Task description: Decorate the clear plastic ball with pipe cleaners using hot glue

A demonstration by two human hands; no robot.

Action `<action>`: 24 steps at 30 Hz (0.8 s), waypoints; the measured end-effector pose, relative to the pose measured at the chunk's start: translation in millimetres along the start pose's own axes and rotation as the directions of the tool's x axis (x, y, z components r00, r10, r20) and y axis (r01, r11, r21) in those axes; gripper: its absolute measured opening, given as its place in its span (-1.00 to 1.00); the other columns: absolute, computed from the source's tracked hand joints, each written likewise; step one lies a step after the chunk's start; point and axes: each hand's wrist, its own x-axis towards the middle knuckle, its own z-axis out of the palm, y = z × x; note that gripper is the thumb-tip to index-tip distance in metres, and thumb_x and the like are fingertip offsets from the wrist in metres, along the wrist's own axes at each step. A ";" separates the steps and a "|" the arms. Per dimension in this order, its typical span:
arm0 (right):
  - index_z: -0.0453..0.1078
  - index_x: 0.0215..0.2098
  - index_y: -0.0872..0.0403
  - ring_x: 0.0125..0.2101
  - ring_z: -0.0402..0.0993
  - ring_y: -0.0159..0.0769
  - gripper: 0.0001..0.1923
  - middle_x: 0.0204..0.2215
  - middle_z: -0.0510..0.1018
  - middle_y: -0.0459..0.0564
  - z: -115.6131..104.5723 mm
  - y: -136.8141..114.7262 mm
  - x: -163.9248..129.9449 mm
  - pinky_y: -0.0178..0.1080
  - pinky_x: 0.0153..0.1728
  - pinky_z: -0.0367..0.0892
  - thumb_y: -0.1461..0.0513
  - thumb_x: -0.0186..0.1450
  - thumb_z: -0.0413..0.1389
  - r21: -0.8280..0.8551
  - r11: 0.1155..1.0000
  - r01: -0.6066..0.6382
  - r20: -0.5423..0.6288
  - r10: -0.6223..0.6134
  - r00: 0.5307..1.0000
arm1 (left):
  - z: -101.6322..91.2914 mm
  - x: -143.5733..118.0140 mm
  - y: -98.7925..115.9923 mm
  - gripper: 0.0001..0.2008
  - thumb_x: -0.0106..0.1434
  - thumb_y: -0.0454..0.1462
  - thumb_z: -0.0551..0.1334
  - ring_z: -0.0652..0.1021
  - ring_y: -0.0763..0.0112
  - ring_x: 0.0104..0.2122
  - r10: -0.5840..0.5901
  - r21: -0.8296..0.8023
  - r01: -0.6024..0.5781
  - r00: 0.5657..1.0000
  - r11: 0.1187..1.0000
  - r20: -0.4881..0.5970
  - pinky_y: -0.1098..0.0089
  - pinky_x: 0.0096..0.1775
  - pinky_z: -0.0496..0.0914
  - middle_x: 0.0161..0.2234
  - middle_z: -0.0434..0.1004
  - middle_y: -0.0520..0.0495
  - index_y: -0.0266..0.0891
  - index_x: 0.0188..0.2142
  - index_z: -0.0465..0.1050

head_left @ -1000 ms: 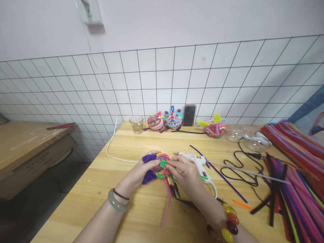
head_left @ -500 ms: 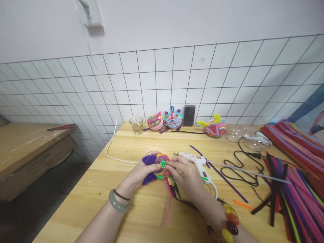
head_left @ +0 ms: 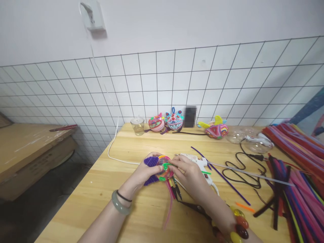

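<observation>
My left hand (head_left: 143, 172) is closed round a round fish-like ornament (head_left: 167, 174), a clear ball partly covered in coloured pipe cleaners, with ribbed purple fins (head_left: 151, 161) on its left side. My left thumb presses at a green pipe cleaner (head_left: 165, 165), coiled on the front of the ball. With fingertips pinched together, my right hand (head_left: 188, 172) grips that green strand where it leaves the coil; its far end pokes out behind the hand. A white glue gun (head_left: 201, 163) lies just behind my right hand, partly covered by it.
Several finished ornaments (head_left: 174, 122) and a glass cup (head_left: 138, 126) stand along the wall. Clear plastic balls (head_left: 236, 135), a black cord (head_left: 238, 168) and pipe cleaner bundles (head_left: 300, 189) lie on the right. Scissors or pliers with black handles (head_left: 194, 206) are under my right forearm.
The green strand now shows pulled between the coil and my right fingers, with its end sticking out past the hand. The whole view has shifted slightly. Both hands keep their hold.
</observation>
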 end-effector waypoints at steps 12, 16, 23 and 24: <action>0.50 -0.07 0.07 -0.28 0.48 -0.22 -0.72 -0.28 0.55 0.06 -4.2 -2.5 -0.4 -0.19 -0.26 0.42 0.38 0.32 0.04 -0.064 0.998 0.023 0.056 -0.020 0.998 | 2.2 -0.5 0.6 -0.59 -0.03 -0.33 0.41 0.53 0.33 -0.25 0.002 -0.076 -0.004 1.000 0.997 -0.029 0.30 -0.13 0.36 -0.25 0.55 -0.03 -0.21 -0.16 0.40; 0.50 -0.09 0.04 -0.29 0.49 -0.23 -0.72 -0.28 0.55 0.05 -2.8 -2.6 -0.4 -0.19 -0.26 0.43 0.36 0.33 0.02 -0.079 0.995 0.055 0.031 -0.053 0.998 | 2.5 -0.3 0.4 -0.59 -0.03 -0.35 0.41 0.52 0.35 -0.25 0.020 -0.076 -0.024 0.998 0.997 -0.052 0.32 -0.12 0.36 -0.25 0.55 -0.03 -0.21 -0.15 0.41; 0.50 -0.12 0.11 -0.28 0.52 -0.19 -0.78 -0.26 0.53 0.10 0.7 -3.2 -0.9 -0.17 -0.25 0.46 0.32 0.31 0.08 -0.116 0.992 0.051 -0.014 -0.053 0.999 | 5.3 -1.3 0.1 -0.55 -0.02 -0.35 0.40 0.55 0.30 -0.24 -0.026 -0.181 0.021 0.999 0.983 -0.030 0.26 -0.09 0.36 -0.21 0.56 -0.05 -0.18 -0.11 0.39; 0.50 -0.12 0.11 -0.27 0.52 -0.18 -0.78 -0.25 0.53 0.10 1.0 -3.1 -1.3 -0.16 -0.25 0.46 0.32 0.30 0.09 -0.118 0.992 0.049 -0.018 -0.051 0.999 | 6.2 -1.8 1.0 -0.55 -0.02 -0.35 0.40 0.56 0.30 -0.24 -0.039 -0.207 0.034 0.999 0.978 -0.020 0.26 -0.09 0.37 -0.20 0.56 -0.06 -0.18 -0.10 0.39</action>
